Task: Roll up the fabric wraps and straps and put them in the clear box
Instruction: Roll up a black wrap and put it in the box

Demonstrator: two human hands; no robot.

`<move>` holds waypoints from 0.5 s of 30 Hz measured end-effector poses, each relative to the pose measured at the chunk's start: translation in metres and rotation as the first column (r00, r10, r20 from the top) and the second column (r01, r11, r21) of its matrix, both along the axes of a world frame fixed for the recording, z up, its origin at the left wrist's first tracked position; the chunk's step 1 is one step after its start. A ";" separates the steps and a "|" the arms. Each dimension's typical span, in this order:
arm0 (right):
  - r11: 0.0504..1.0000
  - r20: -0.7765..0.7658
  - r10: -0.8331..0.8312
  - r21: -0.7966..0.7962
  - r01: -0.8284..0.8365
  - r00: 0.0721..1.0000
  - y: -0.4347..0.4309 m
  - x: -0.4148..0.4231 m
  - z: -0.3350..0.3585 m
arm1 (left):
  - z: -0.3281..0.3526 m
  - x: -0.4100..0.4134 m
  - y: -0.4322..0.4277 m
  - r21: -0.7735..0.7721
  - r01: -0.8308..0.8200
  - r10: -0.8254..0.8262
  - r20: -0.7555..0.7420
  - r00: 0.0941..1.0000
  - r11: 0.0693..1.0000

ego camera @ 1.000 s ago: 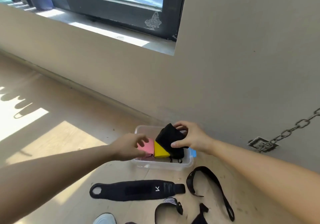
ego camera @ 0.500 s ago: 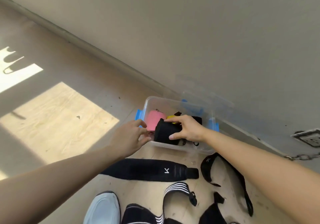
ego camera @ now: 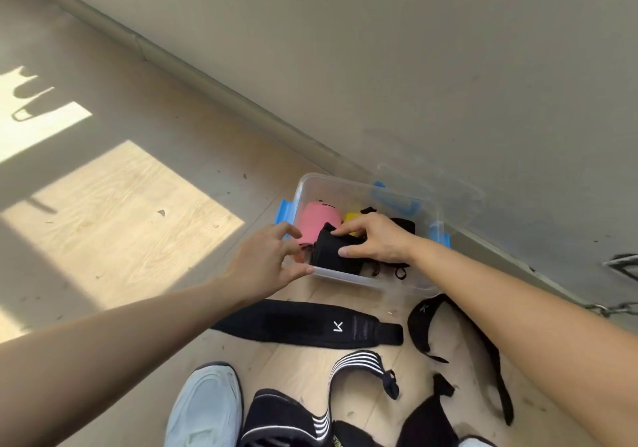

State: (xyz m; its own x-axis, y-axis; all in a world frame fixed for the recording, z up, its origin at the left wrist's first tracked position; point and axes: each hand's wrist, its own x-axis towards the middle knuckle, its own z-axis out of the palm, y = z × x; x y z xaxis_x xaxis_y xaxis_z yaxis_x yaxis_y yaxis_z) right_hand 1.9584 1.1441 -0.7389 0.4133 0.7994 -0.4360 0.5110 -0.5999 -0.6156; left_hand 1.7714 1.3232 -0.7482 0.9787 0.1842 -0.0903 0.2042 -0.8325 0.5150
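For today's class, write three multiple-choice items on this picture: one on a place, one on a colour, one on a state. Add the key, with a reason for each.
1. Where does the flat black wrap lie relative to the clear box?
A) inside it
B) on the floor in front of it
C) draped over its rim

2. What colour is the leftmost roll in the box?
A) pink
B) green
C) white

3. What is the right hand doing?
A) resting flat on the floor
B) gripping the black roll
C) hanging idle

Key:
1 B, it lies spread on the boards, nearer the person than the box.
2 A, the leftmost roll is plainly pink.
3 B, its fingers and thumb pinch the black roll at the box.
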 end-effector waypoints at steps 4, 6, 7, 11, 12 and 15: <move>0.997 -0.053 -0.066 0.043 0.068 0.996 -0.001 0.008 0.002 | -0.002 -0.001 -0.002 -0.001 -0.019 0.019 0.017 1.000 1.000; 0.996 -0.004 -0.089 0.026 0.090 0.996 0.002 0.004 -0.004 | -0.003 -0.001 -0.002 -0.007 -0.022 0.022 0.017 1.000 1.000; 0.997 0.057 -0.072 0.006 0.072 0.996 0.005 0.000 -0.008 | -0.005 -0.002 -0.002 -0.004 -0.024 0.024 0.022 0.999 1.000; 0.998 0.209 -0.048 -0.036 0.056 0.977 0.017 -0.011 -0.016 | -0.007 -0.003 -0.003 0.008 -0.030 0.030 0.033 0.999 1.000; 0.997 0.219 -0.047 -0.050 0.059 0.975 0.019 -0.011 -0.017 | -0.008 -0.003 -0.003 0.013 -0.032 0.031 0.035 0.999 0.999; 0.994 0.271 -0.012 -0.099 0.040 0.963 0.023 -0.013 -0.017 | -0.009 -0.004 -0.003 0.012 -0.035 0.034 0.050 0.998 0.999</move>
